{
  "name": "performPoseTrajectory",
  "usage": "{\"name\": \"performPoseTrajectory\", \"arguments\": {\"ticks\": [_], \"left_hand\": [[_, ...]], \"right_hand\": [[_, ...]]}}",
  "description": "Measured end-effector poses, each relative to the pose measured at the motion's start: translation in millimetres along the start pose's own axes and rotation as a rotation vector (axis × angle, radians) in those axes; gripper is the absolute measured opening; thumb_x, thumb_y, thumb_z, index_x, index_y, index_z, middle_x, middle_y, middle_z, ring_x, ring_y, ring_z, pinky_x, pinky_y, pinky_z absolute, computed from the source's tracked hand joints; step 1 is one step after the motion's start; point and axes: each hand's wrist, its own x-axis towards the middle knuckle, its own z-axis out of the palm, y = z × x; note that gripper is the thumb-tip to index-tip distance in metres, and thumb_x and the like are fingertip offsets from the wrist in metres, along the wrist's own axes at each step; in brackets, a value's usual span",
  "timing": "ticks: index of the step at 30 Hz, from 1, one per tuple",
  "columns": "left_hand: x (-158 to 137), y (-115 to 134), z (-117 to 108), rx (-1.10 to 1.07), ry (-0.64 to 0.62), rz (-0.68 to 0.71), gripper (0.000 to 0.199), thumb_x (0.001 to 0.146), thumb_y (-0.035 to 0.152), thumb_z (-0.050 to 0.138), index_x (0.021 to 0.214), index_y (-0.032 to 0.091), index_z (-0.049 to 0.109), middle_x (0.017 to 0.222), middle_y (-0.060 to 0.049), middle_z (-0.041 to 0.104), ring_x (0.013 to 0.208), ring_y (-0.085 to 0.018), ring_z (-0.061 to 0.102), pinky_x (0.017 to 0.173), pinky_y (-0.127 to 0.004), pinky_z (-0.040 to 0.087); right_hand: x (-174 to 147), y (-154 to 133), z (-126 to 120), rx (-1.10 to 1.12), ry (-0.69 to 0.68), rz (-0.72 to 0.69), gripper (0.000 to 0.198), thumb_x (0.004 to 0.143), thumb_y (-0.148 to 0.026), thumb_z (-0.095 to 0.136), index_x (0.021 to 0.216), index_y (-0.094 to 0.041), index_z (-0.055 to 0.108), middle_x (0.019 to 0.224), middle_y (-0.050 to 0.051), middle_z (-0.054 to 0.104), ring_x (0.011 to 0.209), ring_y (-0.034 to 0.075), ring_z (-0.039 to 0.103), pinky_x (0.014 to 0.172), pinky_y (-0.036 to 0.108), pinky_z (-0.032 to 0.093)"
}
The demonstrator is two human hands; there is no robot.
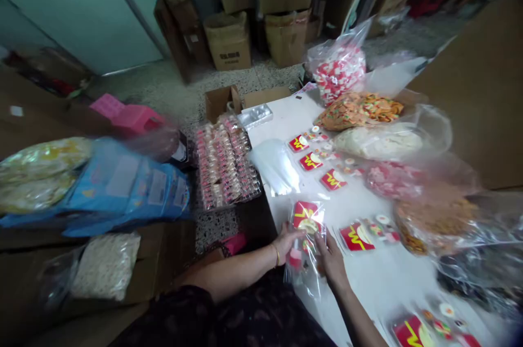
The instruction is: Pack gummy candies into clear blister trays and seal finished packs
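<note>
Near the table's front edge, a clear plastic bag (309,216) with a red-and-yellow card and small colourful pieces inside is between my two hands. My left hand (287,242) pinches its left side, thumb over the front. On the right side, my right hand (332,261) grips the same bag, its fingers partly hidden behind the plastic. To the right lies a red card (357,236) with small pieces beside it. Beyond the bag are a stack of clear empty bags (274,166) and several more sets, such as a red card (334,178) with its pieces.
Along the table's right side stand open bags of small parts, among them a red-and-white bag (337,72) and a pink bag (396,179). A tray of packed items (226,164) sits left of the table. Blue packages (122,181) lie further left; cartons (229,42) stand behind.
</note>
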Motion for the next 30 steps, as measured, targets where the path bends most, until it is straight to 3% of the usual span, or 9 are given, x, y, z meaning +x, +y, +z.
{"name": "performPoseTrajectory", "arguments": {"ticks": [3,8,11,15,18,21,24,28,30], "left_hand": [[-11.4,12.8,1.6,-0.002,0.057,0.132,0.062,0.053,0.02,0.074,0.108,0.017,0.046,0.093,-0.007,0.062,0.08,-0.021,0.061,0.073,-0.037,0.049],[-19.6,51.5,-1.3,-0.03,0.146,0.124,0.049,0.056,0.017,0.07,0.102,0.017,0.054,0.084,-0.005,0.064,0.068,-0.018,0.062,0.064,-0.033,0.049],[-26.6,75.3,-14.5,-0.088,0.094,-0.024,0.034,0.063,0.022,0.065,0.095,0.014,0.059,0.077,-0.005,0.065,0.06,-0.016,0.061,0.058,-0.028,0.049],[-21.6,105.4,-37.1,-0.226,0.052,-0.198,0.024,0.072,0.025,0.056,0.09,0.01,0.059,0.063,-0.004,0.062,0.05,-0.012,0.056,0.05,-0.023,0.046],[-7.1,131.0,-48.6,-0.258,0.045,-0.24,0.025,0.074,0.029,0.054,0.089,0.01,0.059,0.061,-0.003,0.061,0.05,-0.012,0.056,0.051,-0.022,0.046],[8.5,155.8,-60.8,-0.256,-0.112,-0.2,0.035,0.076,0.038,0.049,0.093,0.01,0.059,0.071,-0.006,0.064,0.062,-0.014,0.06,0.061,-0.025,0.048],[24.1,175.3,-87.4,-0.094,-0.146,-0.077,0.047,0.074,0.053,0.045,0.098,0.015,0.059,0.079,-0.007,0.064,0.071,-0.017,0.06,0.07,-0.031,0.048],[47.6,191.7,-147.0,0.544,0.101,0.262,0.035,0.063,0.042,0.064,0.092,0.023,0.062,0.087,-0.005,0.062,0.088,-0.022,0.056,0.086,-0.038,0.04],[58.9,193.5,-176.8,0.887,0.026,0.407,0.033,0.059,0.034,0.068,0.09,0.025,0.063,0.097,-0.006,0.061,0.101,-0.026,0.05,0.095,-0.04,0.034]], "right_hand": [[-0.1,-24.2,-0.9,-0.121,-0.047,-0.072,0.062,0.081,-0.05,0.037,0.133,-0.016,0.032,0.114,0.013,0.056,0.106,0.027,0.051,0.085,0.044,0.042],[-3.8,-72.1,3.2,-0.613,-0.225,-0.784,0.073,0.075,-0.054,0.048,0.135,-0.02,0.026,0.139,0.016,0.028,0.127,0.034,0.024,0.096,0.056,0.024],[-13.2,-84.3,18.0,-0.839,-0.357,-1.032,0.081,0.065,-0.053,0.061,0.134,-0.024,0.029,0.138,0.015,0.03,0.126,0.038,0.021,0.094,0.06,0.022],[0.4,-89.7,48.6,-0.965,-0.19,-1.244,0.057,0.075,-0.02,0.056,0.128,-0.026,0.038,0.127,0.016,0.046,0.119,0.035,0.037,0.083,0.049,0.04],[29.7,-102.8,66.9,-0.947,-0.1,-1.348,0.045,0.08,-0.012,0.048,0.124,-0.02,0.044,0.123,0.016,0.051,0.116,0.03,0.043,0.079,0.041,0.045],[58.5,-121.1,75.8,-0.852,-0.093,-1.334,0.041,0.081,-0.009,0.045,0.122,-0.016,0.046,0.123,0.014,0.052,0.117,0.025,0.043,0.083,0.036,0.046],[79.6,-135.1,78.7,-0.713,-0.112,-1.142,0.044,0.082,-0.01,0.042,0.125,-0.02,0.043,0.122,0.009,0.053,0.115,0.021,0.046,0.086,0.034,0.046],[100.6,-148.8,80.3,-0.564,-0.056,-0.717,0.048,0.079,-0.027,0.048,0.126,-0.024,0.042,0.116,0.007,0.058,0.095,0.024,0.06,0.075,0.034,0.052],[109.7,-159.4,80.3,-0.479,0.002,-0.507,0.049,0.075,-0.037,0.052,0.121,-0.023,0.047,0.103,0.007,0.064,0.078,0.025,0.064,0.064,0.036,0.053]]}}
